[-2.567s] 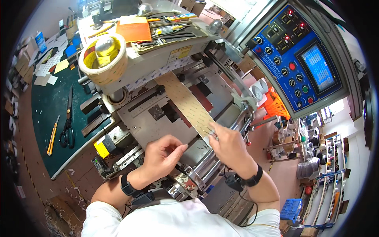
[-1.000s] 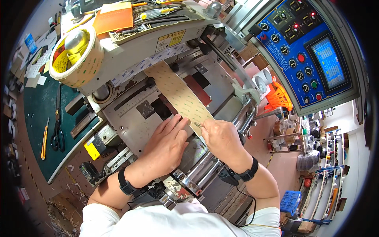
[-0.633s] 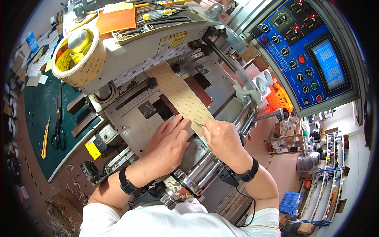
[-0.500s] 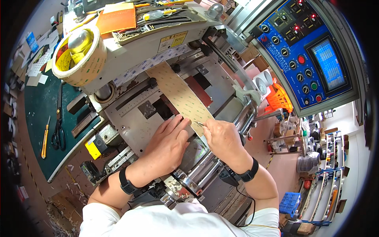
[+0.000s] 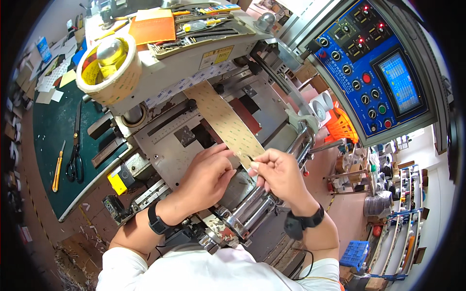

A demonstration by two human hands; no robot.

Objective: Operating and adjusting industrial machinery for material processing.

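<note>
A long tan adhesive strip [image 5: 221,119] printed with small green marks runs from under the machine's head toward me, across the metal press bed [image 5: 167,162]. My left hand [image 5: 209,172] rests beside the strip's near left edge, its fingers stretched toward it and nothing seen in them. At the strip's near right end, my right hand [image 5: 277,173] pinches a small thin pointed tool [image 5: 250,158] between thumb and fingers. Only its dark tip shows, over the strip; the rest is hidden in the grip.
A tape roll [image 5: 108,70] sits on the machine at left. Black scissors [image 5: 75,160] and a yellow utility knife [image 5: 58,169] lie on the green mat [image 5: 46,131]. A blue control panel [image 5: 371,72] stands at right, above an orange basket [image 5: 341,125]. Metal rollers [image 5: 252,208] lie close in front.
My right hand has turned, with its fingers less tightly folded, and the tool's tip has shifted slightly. The left fingers have drawn back a little from the strip. The view has shifted slightly.
</note>
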